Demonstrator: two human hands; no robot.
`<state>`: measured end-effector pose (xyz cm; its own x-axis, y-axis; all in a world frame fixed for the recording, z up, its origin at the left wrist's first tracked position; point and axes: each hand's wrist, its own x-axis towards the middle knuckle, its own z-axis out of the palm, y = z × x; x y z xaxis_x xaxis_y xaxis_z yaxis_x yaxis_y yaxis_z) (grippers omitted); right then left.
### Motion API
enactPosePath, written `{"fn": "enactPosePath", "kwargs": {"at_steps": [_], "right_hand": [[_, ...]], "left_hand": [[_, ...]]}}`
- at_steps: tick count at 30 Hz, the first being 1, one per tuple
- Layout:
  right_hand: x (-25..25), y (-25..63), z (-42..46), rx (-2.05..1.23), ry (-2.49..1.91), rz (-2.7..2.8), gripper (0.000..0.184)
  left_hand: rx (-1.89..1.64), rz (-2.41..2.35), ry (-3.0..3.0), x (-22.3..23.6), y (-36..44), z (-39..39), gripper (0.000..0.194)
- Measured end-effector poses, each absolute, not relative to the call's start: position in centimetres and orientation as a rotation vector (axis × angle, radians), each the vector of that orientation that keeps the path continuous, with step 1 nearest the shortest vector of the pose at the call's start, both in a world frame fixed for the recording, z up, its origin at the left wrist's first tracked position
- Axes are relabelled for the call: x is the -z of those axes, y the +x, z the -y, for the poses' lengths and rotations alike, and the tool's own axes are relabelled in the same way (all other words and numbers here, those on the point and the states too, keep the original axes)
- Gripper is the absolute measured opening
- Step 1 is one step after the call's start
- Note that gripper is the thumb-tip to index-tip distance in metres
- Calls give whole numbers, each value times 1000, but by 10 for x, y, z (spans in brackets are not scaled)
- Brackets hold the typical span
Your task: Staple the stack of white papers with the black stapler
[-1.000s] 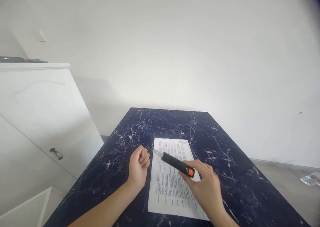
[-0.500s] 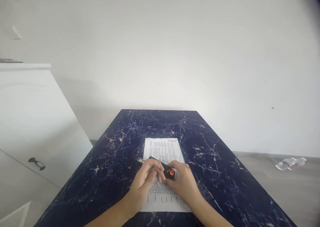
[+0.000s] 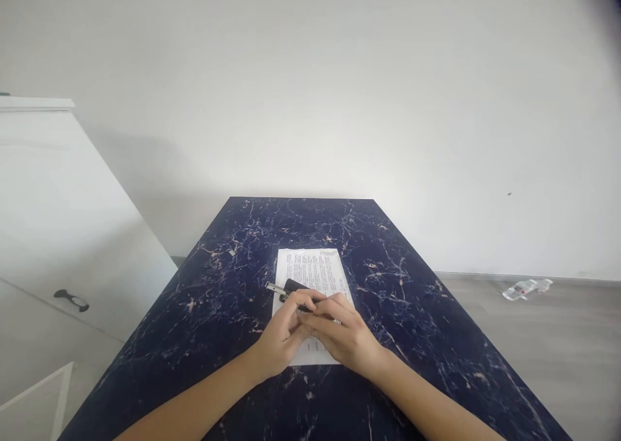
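A black-handled tool [image 3: 295, 286] was held slantwise over the printed paper [image 3: 310, 266], its far end pointing toward the sheet's left edge. A pale metal strip [image 3: 275, 288] jutted past that edge; whether it was joined to the handle could not be told. The right hand [image 3: 350, 337], fingers bent narrowly, held the tool's near end above the paper's lower half. The left hand [image 3: 277, 341], its fingers curled against the tool, met it at the paper's lower left; how firmly it gripped was hidden. The step in hand looked like two-handed adjustment of the tool, and the next move seemed to call for a steady right grip and left fingertips kept clear of the strip. Around the paper spread a dark marbled table [image 3: 301, 224]; well left stood a white cabinet [image 3: 53, 189], well right, on the floor, a clear bottle [image 3: 524, 290].
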<state>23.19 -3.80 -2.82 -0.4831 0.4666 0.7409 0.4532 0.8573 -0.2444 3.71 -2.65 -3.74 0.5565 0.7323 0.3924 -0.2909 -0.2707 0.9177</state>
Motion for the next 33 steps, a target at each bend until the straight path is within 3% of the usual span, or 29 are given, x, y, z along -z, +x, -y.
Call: {"fn": "enactPosePath", "kwargs": {"at_steps": [4, 7, 9, 11, 14, 18, 23, 28, 33], "right_hand": [[24, 238, 35, -21, -707, 2108, 35], [21, 255, 24, -56, -842, 1956, 21], [23, 277, 10, -105, -1044, 1821, 15], [29, 305, -7, -196, -1310, 1649, 22], [45, 353, -33, -399, -1551, 1383, 30], [68, 403, -55, -353, -1686, 1245, 29], [86, 421, -61, -519, -1594, 1051, 33], [90, 425, -65, -665, -1481, 915, 27], [89, 430, -68, -731, -1449, 857, 34]], "left_hand": [[-1051, -415, 1637, 34, 34, 26, 24], [-1279, -540, 1776, 27, 22, 12, 14], [-1457, -744, 1864, 21, 5, -8, 8], [-1490, -1085, 1938, 18, -20, -35, 14], [-1336, -1547, 2179, 25, -66, -79, 19], [-966, -2006, 2299, 53, -109, -113, 33], [-575, -2121, 2335, 77, -115, -121, 51], [-635, -2067, 2430, 75, -107, -121, 49], [-727, -2019, 2424, 63, -99, -113, 46]]}}
